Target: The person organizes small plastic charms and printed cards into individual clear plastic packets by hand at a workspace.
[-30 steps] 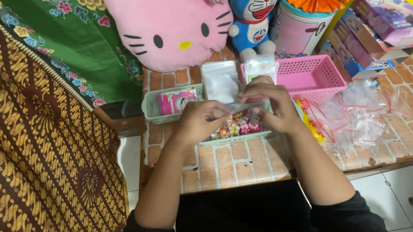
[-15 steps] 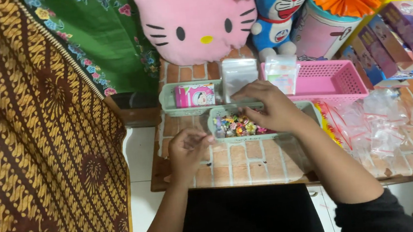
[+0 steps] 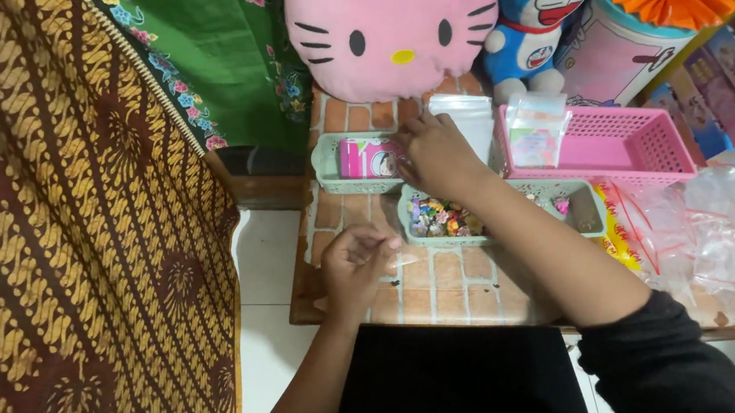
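A: Where were your hands, and what did each hold?

B: My left hand [image 3: 356, 261] lay at about seven o'clock on the brick-patterned tabletop [image 3: 445, 284], its fingers curled around something small; a bit of clear film [image 3: 406, 261] showed at the fingertips, though I cannot tell exactly what was pinched. My right hand [image 3: 435, 152] reached to twelve o'clock, fingers spread and unclenched, touching the stack of clear zip bags [image 3: 466, 118].

A: How would those bags handle?

B: I judged them very light, limp and slippery, prone to clinging together. The best hold looked to be one corner of the top bag.

A: And the packages around them?

B: A pink rectangular packet [image 3: 366, 157] lay in the small green tray [image 3: 325, 161] at eleven o'clock. Tiny multicoloured charms [image 3: 444, 217] filled the long green tray [image 3: 512, 236] at centre. A pink mesh basket [image 3: 619, 147] stood at two o'clock, loose bags [image 3: 706, 230] at three.
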